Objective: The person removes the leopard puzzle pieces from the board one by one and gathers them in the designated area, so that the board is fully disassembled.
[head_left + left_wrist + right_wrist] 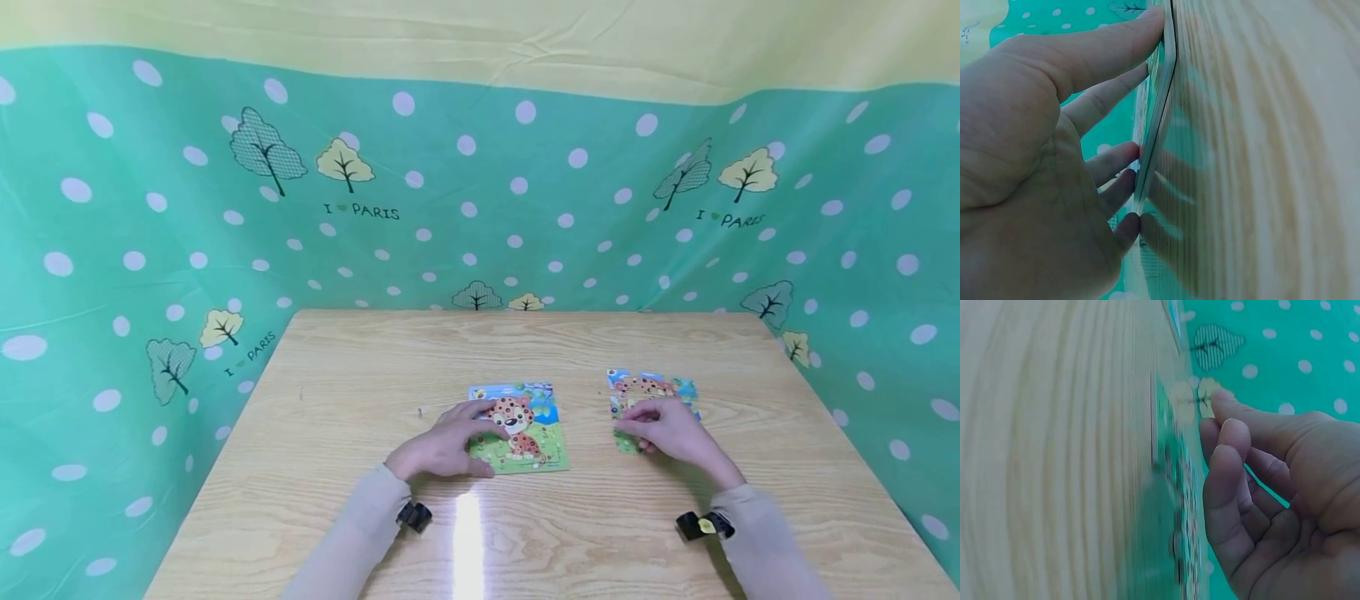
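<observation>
Two jigsaw boards lie side by side on a wooden table point(337, 467), each under one of a person's bare hands. The left hand point(442, 450) rests with straight, spread fingers point(1110, 47) on the near-left part of the leopard puzzle board point(528, 429), fingertips pressing on its thin edge, seemingly to hold it steady on the glossy tabletop. The right hand point(671, 433), further right, hovers over the loose puzzle pieces point(648, 392) with its fingers point(1225, 481) curled close together (the wrist view shows them bunched just off the pieces, but whether they pinch one cannot be told). That set sits apart from the board, probably spread out for sorting. Much is unclear: the hand covers the near half of the loose set, so the count and fit of pieces are hidden; both wrist views are blurred and show the wood only edge-on. Beige sleeves point(352, 533) run out of frame at the near edge. Behind hangs a green polka-dot backdrop point(150, 208) printed with trees.
</observation>
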Demonstrator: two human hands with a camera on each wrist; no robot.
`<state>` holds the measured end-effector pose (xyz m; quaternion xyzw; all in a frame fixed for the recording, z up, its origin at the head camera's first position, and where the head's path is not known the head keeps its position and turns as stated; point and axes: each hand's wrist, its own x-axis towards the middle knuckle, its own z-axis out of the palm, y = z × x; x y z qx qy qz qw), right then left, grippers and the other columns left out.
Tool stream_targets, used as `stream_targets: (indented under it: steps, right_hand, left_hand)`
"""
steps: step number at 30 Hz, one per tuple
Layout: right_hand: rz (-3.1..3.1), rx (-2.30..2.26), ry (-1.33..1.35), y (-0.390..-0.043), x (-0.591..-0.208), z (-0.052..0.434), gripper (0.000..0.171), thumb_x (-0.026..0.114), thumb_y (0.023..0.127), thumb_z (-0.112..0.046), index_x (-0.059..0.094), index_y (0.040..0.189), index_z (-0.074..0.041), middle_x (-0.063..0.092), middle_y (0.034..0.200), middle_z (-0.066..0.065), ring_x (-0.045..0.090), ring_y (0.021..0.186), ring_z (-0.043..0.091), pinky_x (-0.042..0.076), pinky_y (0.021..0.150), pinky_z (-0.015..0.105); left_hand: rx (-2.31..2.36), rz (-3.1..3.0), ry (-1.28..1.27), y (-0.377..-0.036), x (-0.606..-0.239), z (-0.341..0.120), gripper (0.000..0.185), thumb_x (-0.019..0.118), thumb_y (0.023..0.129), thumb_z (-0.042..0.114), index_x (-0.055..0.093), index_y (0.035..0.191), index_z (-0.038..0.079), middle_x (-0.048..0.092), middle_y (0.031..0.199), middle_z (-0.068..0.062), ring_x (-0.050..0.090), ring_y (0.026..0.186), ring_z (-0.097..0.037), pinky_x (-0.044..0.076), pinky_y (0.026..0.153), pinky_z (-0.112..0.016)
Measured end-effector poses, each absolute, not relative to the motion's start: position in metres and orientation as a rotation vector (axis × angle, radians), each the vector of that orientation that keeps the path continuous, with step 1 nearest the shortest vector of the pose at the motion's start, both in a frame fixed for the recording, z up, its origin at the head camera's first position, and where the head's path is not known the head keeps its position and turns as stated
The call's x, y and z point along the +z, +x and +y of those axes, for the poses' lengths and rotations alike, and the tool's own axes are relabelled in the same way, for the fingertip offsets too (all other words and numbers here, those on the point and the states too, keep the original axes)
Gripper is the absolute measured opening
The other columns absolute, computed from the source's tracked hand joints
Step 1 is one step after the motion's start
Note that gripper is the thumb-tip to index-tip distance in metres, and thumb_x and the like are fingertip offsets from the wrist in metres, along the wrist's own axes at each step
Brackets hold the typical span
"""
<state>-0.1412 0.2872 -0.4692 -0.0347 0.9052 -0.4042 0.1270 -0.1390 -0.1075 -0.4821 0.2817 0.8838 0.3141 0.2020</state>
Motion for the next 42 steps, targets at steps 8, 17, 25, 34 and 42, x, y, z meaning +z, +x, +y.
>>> stream_targets:
  steps: [8, 17, 25, 34, 42]
  right_hand:
    - [2.617, -1.194, -0.222, -0.143, -0.467, 0.256, 0.013, 0.079, 0.097, -0.02, 0.081, 0.103, -0.008, 0.072, 0.076, 0.005, 0.064, 0.061, 0.016, 0.055, 0.054, 0.026]
    - [2.552, -1.28, -0.37, -0.145, -0.474, 0.217, 0.019, 0.08, 0.096, -0.027, 0.079, 0.107, -0.01, 0.076, 0.088, 0.003, 0.069, 0.071, 0.019, 0.059, 0.06, 0.029]
    - [2.501, -1.241, -0.528, -0.141, -0.483, 0.185, 0.027, 0.084, 0.092, -0.03, 0.078, 0.111, -0.011, 0.074, 0.093, -0.002, 0.067, 0.081, 0.011, 0.06, 0.07, 0.024]
    - [2.467, -1.057, -0.669, -0.139, -0.482, 0.169, 0.04, 0.09, 0.086, -0.03, 0.075, 0.117, -0.01, 0.06, 0.081, -0.005, 0.051, 0.066, 0.006, 0.046, 0.061, 0.021]
    - [2.458, -1.006, -0.656, -0.14, -0.478, 0.164, 0.032, 0.089, 0.087, -0.028, 0.074, 0.112, -0.015, 0.053, 0.073, -0.005, 0.044, 0.062, 0.007, 0.04, 0.058, 0.023]
  left_hand:
    - [0.887, 2.469, 0.789, -0.14, -0.48, -0.109, 0.054, 0.084, 0.09, 0.032, 0.067, 0.142, 0.028, 0.021, 0.179, -0.006, 0.011, 0.166, -0.041, 0.011, 0.13, -0.074]
    - [0.872, 2.474, 0.787, -0.141, -0.481, -0.107, 0.056, 0.084, 0.09, 0.033, 0.066, 0.143, 0.029, 0.021, 0.179, -0.006, 0.014, 0.166, -0.04, 0.011, 0.13, -0.072]
    - [0.845, 2.487, 0.784, -0.137, -0.483, -0.107, 0.057, 0.085, 0.089, 0.036, 0.066, 0.143, 0.032, 0.022, 0.179, -0.005, 0.016, 0.165, -0.039, 0.012, 0.13, -0.073]
    - [0.88, 2.476, 0.797, -0.134, -0.486, -0.108, 0.06, 0.085, 0.089, 0.035, 0.064, 0.144, 0.026, 0.024, 0.178, -0.007, 0.017, 0.165, -0.041, 0.012, 0.13, -0.073]
    - [0.883, 2.485, 0.794, -0.136, -0.483, -0.108, 0.061, 0.086, 0.089, 0.035, 0.063, 0.144, 0.023, 0.025, 0.177, -0.008, 0.018, 0.164, -0.042, 0.013, 0.13, -0.072]
